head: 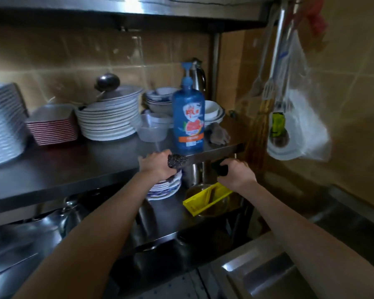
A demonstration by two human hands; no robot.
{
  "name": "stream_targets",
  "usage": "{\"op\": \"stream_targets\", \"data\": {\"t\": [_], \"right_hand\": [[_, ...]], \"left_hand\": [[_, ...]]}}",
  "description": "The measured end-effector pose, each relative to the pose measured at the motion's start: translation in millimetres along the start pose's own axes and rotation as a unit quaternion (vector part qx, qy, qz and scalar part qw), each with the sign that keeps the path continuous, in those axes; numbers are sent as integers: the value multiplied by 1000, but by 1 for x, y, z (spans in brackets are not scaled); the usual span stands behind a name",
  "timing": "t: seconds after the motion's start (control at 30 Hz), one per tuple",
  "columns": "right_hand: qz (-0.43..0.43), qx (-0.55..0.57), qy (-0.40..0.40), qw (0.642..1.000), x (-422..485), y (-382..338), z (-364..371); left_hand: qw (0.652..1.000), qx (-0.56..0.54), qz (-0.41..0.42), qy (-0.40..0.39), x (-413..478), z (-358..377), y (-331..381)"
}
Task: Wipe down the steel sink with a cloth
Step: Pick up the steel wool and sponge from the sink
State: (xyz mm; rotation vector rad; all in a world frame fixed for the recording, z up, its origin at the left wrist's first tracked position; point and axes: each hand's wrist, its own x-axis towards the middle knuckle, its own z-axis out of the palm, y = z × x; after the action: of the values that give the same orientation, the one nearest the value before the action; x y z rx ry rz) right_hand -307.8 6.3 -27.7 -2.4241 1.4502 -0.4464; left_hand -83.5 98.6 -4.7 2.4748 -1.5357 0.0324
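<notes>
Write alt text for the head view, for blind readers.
At a steel shelf edge, the left hand holds a scourer and the right hand a dark pad. A blue bottle and stacked plates stand on the shelf; the sink is lower right.

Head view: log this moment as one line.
left hand grips scourer | right hand grips dark pad | both at shelf edge | sink untouched

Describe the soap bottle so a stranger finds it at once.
Look at the middle steel shelf loaded with stacked plates. Near its right end, in front of the bowls, stands the soap bottle. It is the only tall blue thing there, with a pump top and an orange label band.
</notes>
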Motion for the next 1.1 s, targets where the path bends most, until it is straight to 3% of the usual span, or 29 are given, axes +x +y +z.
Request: {"op": "stream_targets", "data": {"t": [0.5, 1.1], "right_hand": [[-125, 22, -42, 991, 64, -155, 61], [-123, 11, -20, 992, 145, -175, 109]], "left_hand": [[994, 30, -108, 20, 1, -24, -151], [996, 50, -63, 49, 87, 12, -164]]}}
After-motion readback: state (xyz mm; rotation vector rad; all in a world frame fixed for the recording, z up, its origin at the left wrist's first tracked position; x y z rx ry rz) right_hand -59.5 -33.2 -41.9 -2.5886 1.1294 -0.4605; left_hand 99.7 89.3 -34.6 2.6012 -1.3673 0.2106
